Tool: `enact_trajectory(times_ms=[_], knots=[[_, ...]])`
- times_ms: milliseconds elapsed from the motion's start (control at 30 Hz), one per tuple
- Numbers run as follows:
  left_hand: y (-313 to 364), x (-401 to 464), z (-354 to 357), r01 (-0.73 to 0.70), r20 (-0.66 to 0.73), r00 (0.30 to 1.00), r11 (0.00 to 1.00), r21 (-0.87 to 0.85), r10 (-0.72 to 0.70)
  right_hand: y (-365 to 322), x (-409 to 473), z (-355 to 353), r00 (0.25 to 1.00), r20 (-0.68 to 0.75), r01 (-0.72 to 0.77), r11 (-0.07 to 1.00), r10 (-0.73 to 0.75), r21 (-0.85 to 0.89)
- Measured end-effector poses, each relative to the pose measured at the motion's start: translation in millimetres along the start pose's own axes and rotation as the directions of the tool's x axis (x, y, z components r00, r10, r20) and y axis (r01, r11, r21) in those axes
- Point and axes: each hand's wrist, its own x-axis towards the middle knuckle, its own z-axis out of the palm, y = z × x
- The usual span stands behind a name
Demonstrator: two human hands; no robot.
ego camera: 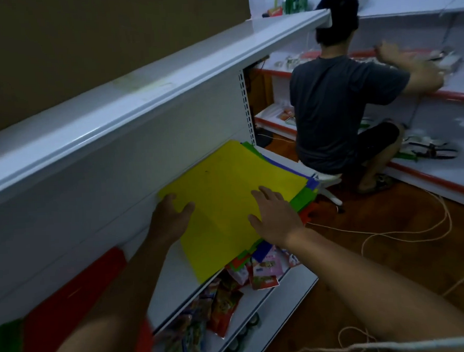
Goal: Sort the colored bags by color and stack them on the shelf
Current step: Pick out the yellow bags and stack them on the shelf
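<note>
- On the middle shelf (177, 279): yellow bag (226, 200) tops a mixed-colour stack (305, 196), overhanging the near edge.
- Left hand (171, 218), right hand (275, 216): fingers spread flat on yellow, likely steadying it.
- Red bag (79, 286) lies apart, near-left.

One yellow bag (226, 192) topmost on one stack, two hands, one other person (339, 102).
</note>
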Motion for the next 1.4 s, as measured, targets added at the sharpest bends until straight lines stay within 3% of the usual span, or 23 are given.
enact_trajectory(times_ms=[200,367,533,733,833,933,1167,1400], knots=[[-6.5,17.6,35.0,0.182,-0.013,0.983,0.982,-0.048,-0.183,47.5,44.9,-2.1,0.999,0.042,0.034,0.999,-0.033,-0.012],[-19.1,30.0,51.5,0.336,-0.028,0.940,0.937,-0.092,-0.339,71.1,80.2,4.6,0.995,0.095,-0.027,0.996,0.036,-0.090],[-33.1,41.4,57.4,0.416,-0.004,0.899,0.859,-0.300,-0.437,83.8,92.2,9.1,0.986,0.131,-0.087,0.990,0.101,-0.107],[-33.9,42.3,59.8,0.466,0.009,0.857,0.768,-0.440,-0.514,73.2,84.2,3.1,0.998,0.067,0.028,0.989,-0.019,-0.143],[-31.0,42.5,61.6,0.452,-0.006,0.858,0.759,-0.469,-0.514,69.1,81.9,1.5,0.995,0.072,0.077,0.990,-0.068,-0.117],[-31.9,43.2,63.8,0.436,-0.035,0.853,0.748,-0.500,-0.520,71.8,81.4,1.0,0.996,0.084,0.036,0.992,-0.026,-0.120],[-28.5,30.0,60.2,0.396,0.023,0.876,0.691,-0.605,-0.482,70.6,77.0,2.9,0.997,0.054,0.060,0.995,-0.055,-0.081],[-15.4,25.2,50.2,0.274,-0.048,0.923,0.740,-0.615,-0.382,73.8,74.2,-3.1,0.995,0.065,0.079,0.997,-0.079,0.000]])
